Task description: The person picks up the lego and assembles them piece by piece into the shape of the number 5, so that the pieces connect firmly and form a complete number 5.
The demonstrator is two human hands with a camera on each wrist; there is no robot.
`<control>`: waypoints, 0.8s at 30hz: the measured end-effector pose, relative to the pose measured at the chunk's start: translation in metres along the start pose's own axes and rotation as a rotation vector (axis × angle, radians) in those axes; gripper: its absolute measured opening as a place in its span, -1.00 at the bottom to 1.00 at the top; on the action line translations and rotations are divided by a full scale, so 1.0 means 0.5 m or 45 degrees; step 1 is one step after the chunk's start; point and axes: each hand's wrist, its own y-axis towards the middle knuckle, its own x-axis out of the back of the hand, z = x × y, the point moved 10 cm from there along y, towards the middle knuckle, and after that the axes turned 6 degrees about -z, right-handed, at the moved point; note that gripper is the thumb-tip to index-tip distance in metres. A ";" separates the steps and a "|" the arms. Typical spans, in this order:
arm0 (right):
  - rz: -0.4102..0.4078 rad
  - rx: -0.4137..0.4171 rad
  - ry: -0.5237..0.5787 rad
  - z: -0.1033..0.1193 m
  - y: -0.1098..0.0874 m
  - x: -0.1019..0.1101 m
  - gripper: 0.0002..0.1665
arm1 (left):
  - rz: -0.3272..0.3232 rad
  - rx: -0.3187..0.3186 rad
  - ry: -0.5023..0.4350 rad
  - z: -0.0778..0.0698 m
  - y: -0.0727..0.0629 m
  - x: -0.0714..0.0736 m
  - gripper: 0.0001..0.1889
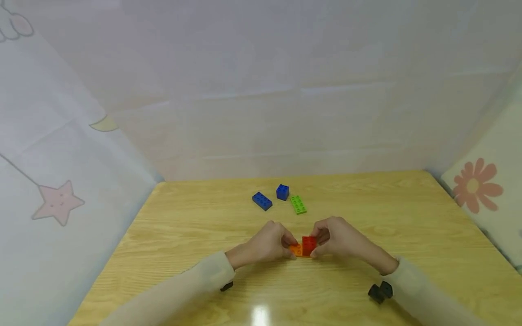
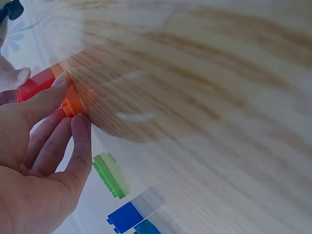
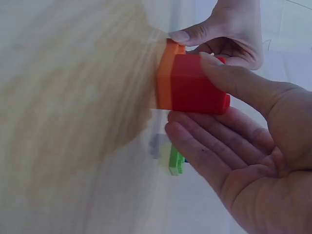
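An orange toy building brick, long and low, lies at the front middle of the wooden table. My left hand pinches its left end between thumb and fingers. On the right end of the orange brick stands a taller red brick, its base flush against the orange one in the right wrist view. With the thumb on one side and fingertips along the other, my right hand holds the red brick. Studs show on the uncovered part of the orange brick near the left fingertips.
Beyond the hands lie a flat green brick, a flat blue brick and a taller blue cube-shaped brick. The wooden table meets a pale cloth backdrop at the back and sides.
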 end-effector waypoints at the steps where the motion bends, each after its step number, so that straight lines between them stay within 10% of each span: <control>1: -0.009 0.005 0.022 -0.002 -0.003 0.000 -0.70 | -0.001 -0.002 0.005 0.001 0.001 0.000 -0.73; 24: -0.013 -0.044 0.090 -0.018 -0.012 -0.002 -0.62 | 0.003 -0.008 0.032 0.001 0.000 -0.008 -0.72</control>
